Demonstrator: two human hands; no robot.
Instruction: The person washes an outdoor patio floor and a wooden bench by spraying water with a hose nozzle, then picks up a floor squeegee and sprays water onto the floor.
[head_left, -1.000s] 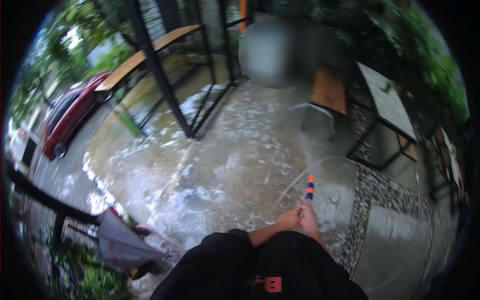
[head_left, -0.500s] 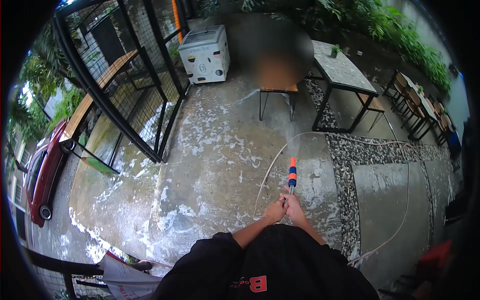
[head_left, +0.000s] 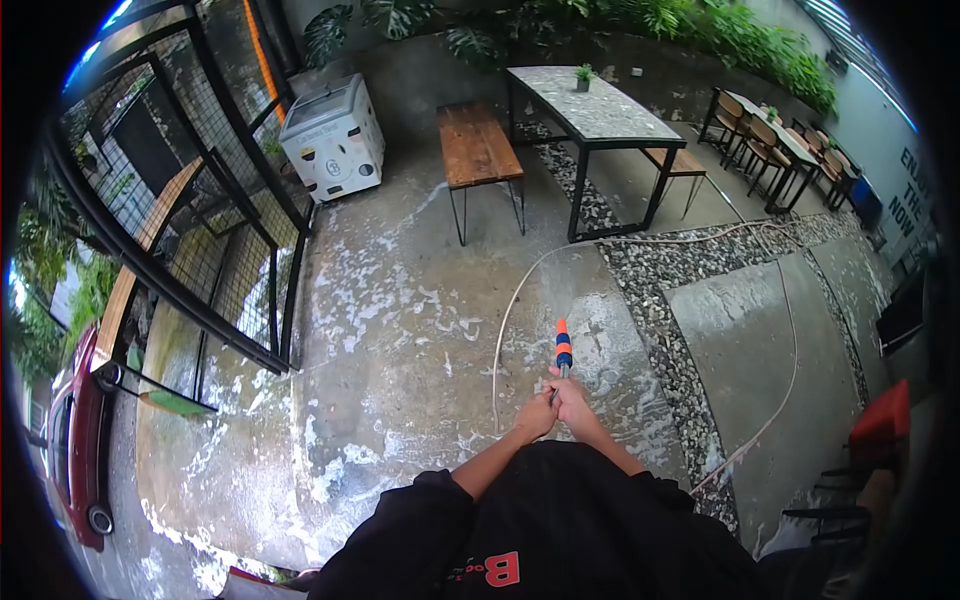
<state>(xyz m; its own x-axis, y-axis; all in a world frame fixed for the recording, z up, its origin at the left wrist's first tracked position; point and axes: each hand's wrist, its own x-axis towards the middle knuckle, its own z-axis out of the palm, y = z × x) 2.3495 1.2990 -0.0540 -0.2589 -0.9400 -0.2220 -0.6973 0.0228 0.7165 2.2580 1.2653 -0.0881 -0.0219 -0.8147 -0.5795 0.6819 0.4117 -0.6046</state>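
An orange and blue hose nozzle (head_left: 563,350) points away from me, low over the wet concrete floor (head_left: 400,360). My right hand (head_left: 574,402) is closed around the grey stem behind its coloured tip. Close against it, my left hand (head_left: 536,416) is also closed on the hose end; the fingers partly hide what they grip. A pale hose (head_left: 500,345) curves over the floor to the left of the nozzle and back towards the gravel. White foam (head_left: 350,455) lies in patches across the concrete.
Ahead stand a wooden bench (head_left: 478,150), a stone-topped table (head_left: 600,112) and a white chest freezer (head_left: 335,140). A black mesh frame (head_left: 190,215) rises on the left, with a red car (head_left: 85,450) beyond. Right are a gravel strip (head_left: 650,330) and a red object (head_left: 880,420).
My view has turned, so the furniture sits further left and the whole bench shows. Both hands keep their hold on the nozzle, which appears slightly further left and lower.
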